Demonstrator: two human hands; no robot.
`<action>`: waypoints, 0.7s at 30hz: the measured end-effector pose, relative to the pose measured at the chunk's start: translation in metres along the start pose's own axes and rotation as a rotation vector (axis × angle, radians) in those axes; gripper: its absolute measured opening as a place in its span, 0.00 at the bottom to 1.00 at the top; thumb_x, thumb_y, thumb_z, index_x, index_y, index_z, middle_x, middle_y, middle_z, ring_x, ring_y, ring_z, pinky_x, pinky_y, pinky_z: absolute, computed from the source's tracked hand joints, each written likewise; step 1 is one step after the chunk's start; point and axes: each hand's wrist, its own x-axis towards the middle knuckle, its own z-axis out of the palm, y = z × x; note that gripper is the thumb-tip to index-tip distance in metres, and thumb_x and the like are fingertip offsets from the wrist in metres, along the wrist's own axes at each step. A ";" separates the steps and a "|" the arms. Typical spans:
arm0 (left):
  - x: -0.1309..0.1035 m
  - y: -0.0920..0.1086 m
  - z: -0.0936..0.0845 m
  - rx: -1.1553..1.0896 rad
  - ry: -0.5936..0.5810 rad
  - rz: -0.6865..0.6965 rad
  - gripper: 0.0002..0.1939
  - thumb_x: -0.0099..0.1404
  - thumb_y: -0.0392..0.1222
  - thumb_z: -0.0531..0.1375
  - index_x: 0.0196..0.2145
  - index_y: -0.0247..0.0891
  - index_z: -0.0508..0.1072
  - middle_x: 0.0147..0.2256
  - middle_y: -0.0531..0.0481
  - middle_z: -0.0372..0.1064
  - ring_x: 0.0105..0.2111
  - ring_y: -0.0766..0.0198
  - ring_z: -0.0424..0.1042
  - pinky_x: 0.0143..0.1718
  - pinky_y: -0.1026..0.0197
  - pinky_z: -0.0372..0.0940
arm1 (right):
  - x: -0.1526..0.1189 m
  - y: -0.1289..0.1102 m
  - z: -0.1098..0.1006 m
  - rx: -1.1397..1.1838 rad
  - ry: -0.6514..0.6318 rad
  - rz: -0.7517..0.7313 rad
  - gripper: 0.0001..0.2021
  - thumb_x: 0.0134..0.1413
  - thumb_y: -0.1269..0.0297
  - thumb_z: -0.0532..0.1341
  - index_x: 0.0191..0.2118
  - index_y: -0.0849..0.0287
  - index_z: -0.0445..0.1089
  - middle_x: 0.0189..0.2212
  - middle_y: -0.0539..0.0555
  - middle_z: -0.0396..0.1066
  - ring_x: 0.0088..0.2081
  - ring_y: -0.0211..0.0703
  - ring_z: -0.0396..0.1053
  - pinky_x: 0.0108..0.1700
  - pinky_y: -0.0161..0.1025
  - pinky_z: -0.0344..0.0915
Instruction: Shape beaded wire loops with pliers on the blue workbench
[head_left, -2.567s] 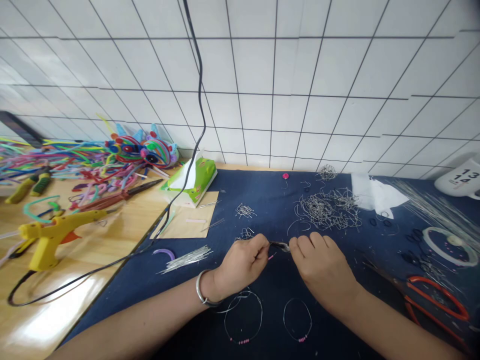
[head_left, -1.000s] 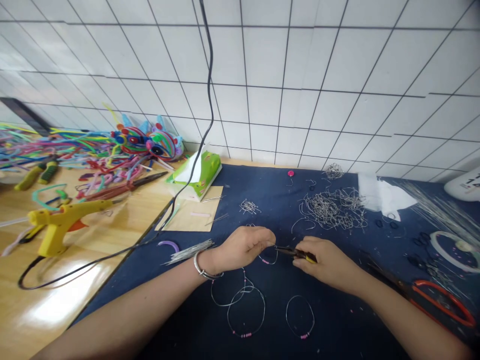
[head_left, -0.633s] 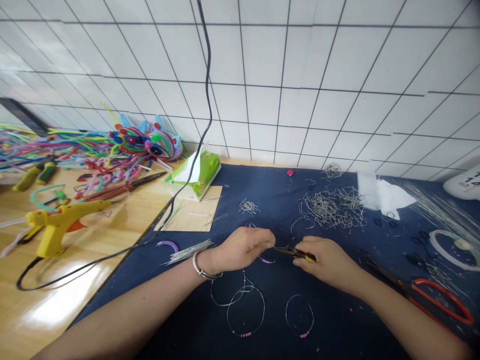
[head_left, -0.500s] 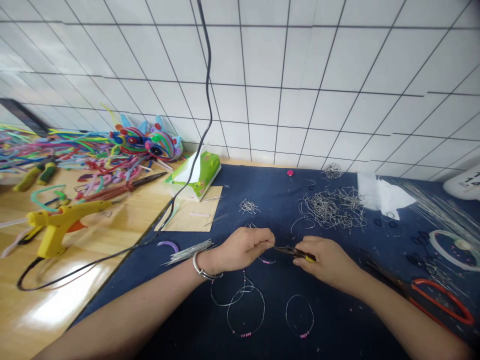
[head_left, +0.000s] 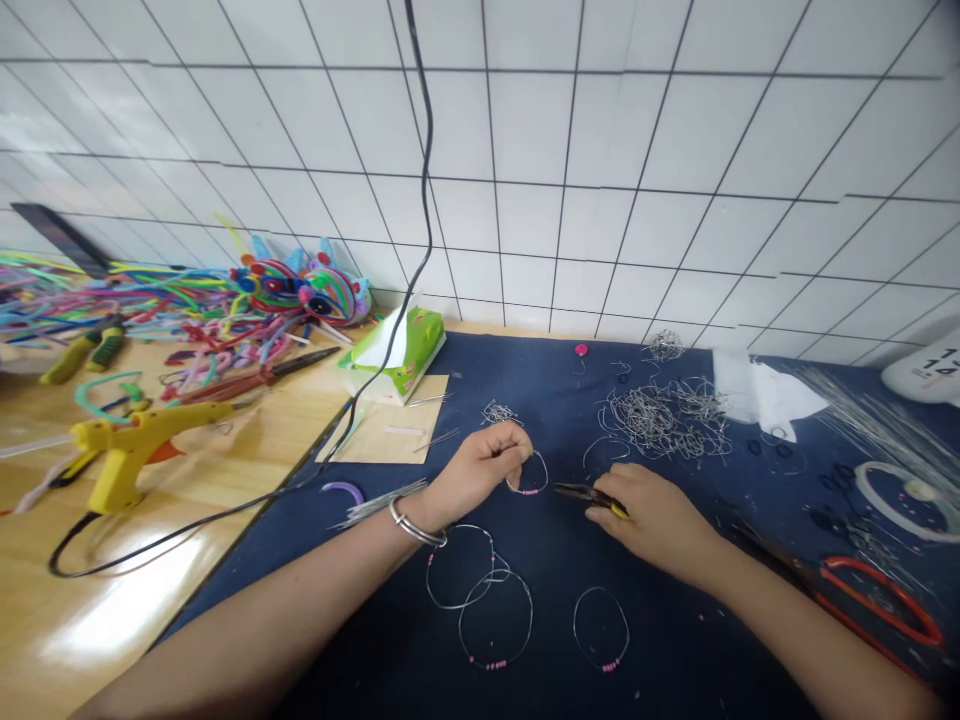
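Between its thumb and fingers, my left hand [head_left: 487, 465] pinches a small wire ring [head_left: 546, 470] with pink beads along its lower edge. My right hand [head_left: 649, 510] holds pliers [head_left: 592, 495] with yellow on the handle, their dark tip pointing left, a short gap from the ring. On the dark blue cloth [head_left: 555, 620] below lie two overlapping wire rings [head_left: 531, 625] with pink beads. Another beaded wire ring [head_left: 628, 630] lies separately to their right.
Tangled wire pieces [head_left: 652, 415] lie beyond my right hand, with red-handled scissors [head_left: 885, 590] at the right. Cut wires [head_left: 382, 503] lie near my left wrist. A yellow glue gun [head_left: 120, 450], tissue pack [head_left: 405, 355] and black cable [head_left: 427, 200] are at the left.
My left hand has moved up and left with the beaded ring, away from the pliers' tip. The pliers no longer meet the wire at my left fingertips. The view has shifted slightly.
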 end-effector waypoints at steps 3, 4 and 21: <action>-0.001 0.001 0.001 -0.089 -0.008 -0.015 0.07 0.64 0.40 0.51 0.31 0.34 0.63 0.19 0.57 0.60 0.20 0.72 0.61 0.25 0.67 0.58 | -0.002 -0.002 0.000 -0.119 0.041 -0.051 0.08 0.52 0.58 0.57 0.31 0.58 0.66 0.29 0.53 0.64 0.35 0.43 0.61 0.37 0.39 0.56; -0.002 0.002 0.002 -0.099 -0.021 -0.016 0.07 0.63 0.40 0.52 0.30 0.34 0.64 0.18 0.57 0.60 0.19 0.72 0.61 0.25 0.68 0.57 | -0.003 -0.003 0.000 -0.148 0.041 -0.065 0.08 0.52 0.58 0.57 0.31 0.58 0.66 0.29 0.53 0.64 0.35 0.44 0.61 0.37 0.40 0.55; -0.040 0.029 0.034 -0.087 -0.130 0.026 0.08 0.62 0.42 0.53 0.32 0.34 0.67 0.21 0.56 0.61 0.21 0.71 0.64 0.25 0.66 0.60 | -0.045 -0.044 -0.026 0.461 0.012 0.111 0.13 0.55 0.57 0.52 0.40 0.57 0.68 0.31 0.51 0.68 0.31 0.37 0.63 0.33 0.36 0.59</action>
